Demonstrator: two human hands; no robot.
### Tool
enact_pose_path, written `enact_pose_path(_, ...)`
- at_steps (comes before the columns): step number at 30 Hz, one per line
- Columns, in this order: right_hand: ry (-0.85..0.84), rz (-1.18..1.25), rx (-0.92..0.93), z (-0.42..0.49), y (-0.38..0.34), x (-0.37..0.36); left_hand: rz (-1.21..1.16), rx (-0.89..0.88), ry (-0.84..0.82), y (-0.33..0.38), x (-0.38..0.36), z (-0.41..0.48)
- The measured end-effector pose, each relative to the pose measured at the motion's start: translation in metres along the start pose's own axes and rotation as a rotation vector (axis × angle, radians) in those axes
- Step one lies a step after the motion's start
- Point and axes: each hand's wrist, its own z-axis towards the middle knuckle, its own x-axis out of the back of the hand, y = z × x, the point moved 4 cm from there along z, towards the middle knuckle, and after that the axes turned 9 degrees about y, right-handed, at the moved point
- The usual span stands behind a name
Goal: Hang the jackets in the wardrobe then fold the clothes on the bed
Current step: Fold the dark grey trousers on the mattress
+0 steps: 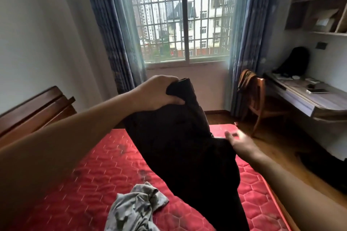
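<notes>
The left hand [155, 93] is raised above the bed, fingers and thumb curled tight round the bunched top end of a black garment [180, 146]. The cloth hangs down from that grip, slanting toward the bed's near edge, with its lower part spreading over the middle of the red quilted mattress [84, 174]. The right hand [238, 142] sits lower, just beside the garment's right edge and above the mattress's right side. It is blurred, its fingers loosely straight and holding nothing, and whether it touches the cloth cannot be told. A crumpled grey patterned garment [135, 210] lies on the mattress by the near edge, left of the hanging black cloth. The wooden headboard [33, 110] stands at the bed's left end. A chair [261, 99] with brown clothing [247, 80] draped over its back stands beyond the far right corner.
</notes>
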Motion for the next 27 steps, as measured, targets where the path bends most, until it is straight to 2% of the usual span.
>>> enact_pose_path(2,-0.231,0.244,-0.3,-0.006,0.049,-0.023,-0.017,0.01,0.025,-0.005,0.003,-0.002)
enact_pose_path(3,-0.296,0.384,-0.358,-0.009,0.057,-0.032,-0.023,0.015,0.031,-0.007,0.004,-0.003)
enact_pose_path(7,-0.339,0.656,-0.295,-0.01,0.039,-0.051,-0.035,0.005,0.039,-0.012,0.003,-0.012)
enact_pose_path(10,-0.341,0.468,-0.242,-0.02,0.024,-0.063,-0.022,0.003,0.067,-0.017,0.009,-0.02)
enact_pose_path(12,-0.433,0.342,-0.277,-0.031,0.025,-0.077,-0.007,0.015,0.085,-0.024,0.015,-0.027)
enact_pose_path(15,-0.574,0.53,-0.355,-0.049,0.016,-0.097,0.032,0.036,0.104,-0.031,0.022,-0.038)
enact_pose_path(17,-0.531,0.674,-0.312,-0.054,0.004,-0.104,0.036,0.043,0.124,-0.034,0.028,-0.043)
enact_pose_path(20,-0.457,0.745,-0.243,-0.058,-0.006,-0.113,0.032,0.048,0.145,-0.035,0.039,-0.05)
enact_pose_path(24,-0.66,0.819,-0.441,-0.072,-0.003,-0.124,0.048,0.048,0.158,-0.036,0.047,-0.058)
enact_pose_path(27,-0.712,0.983,-0.422,-0.073,-0.01,-0.125,0.031,0.06,0.155,-0.04,0.046,-0.063)
